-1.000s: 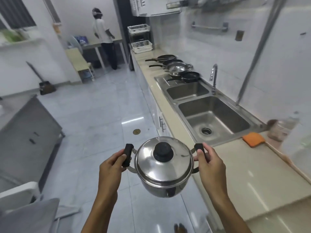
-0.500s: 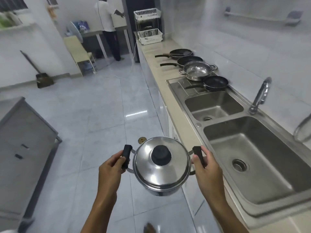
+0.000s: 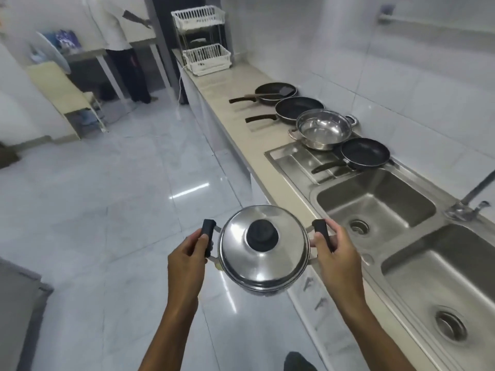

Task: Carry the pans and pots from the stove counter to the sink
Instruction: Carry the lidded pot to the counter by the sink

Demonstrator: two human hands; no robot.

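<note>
I hold a lidded steel pot (image 3: 263,250) with a black knob in front of me, over the floor by the counter's front edge. My left hand (image 3: 187,261) grips its left black handle and my right hand (image 3: 336,253) grips the right one. The double steel sink (image 3: 417,266) lies to my right, its smaller basin just beyond my right hand. On the sink's drainboard rests a small black frying pan (image 3: 365,152). Behind it on the counter stand an open steel pot (image 3: 322,128) and two black frying pans (image 3: 298,109) (image 3: 270,94), the far one with a spatula in it.
A faucet (image 3: 471,198) rises at the sink's back edge. A white two-tier rack (image 3: 205,40) stands at the counter's far end. A person (image 3: 120,46) stands at a table at the far end of the room. Glossy tiled floor (image 3: 107,210) stretches to my left.
I have walked along the counter with the pot in both hands. The sink has come alongside my right hand, and the pans beyond it are closer.
</note>
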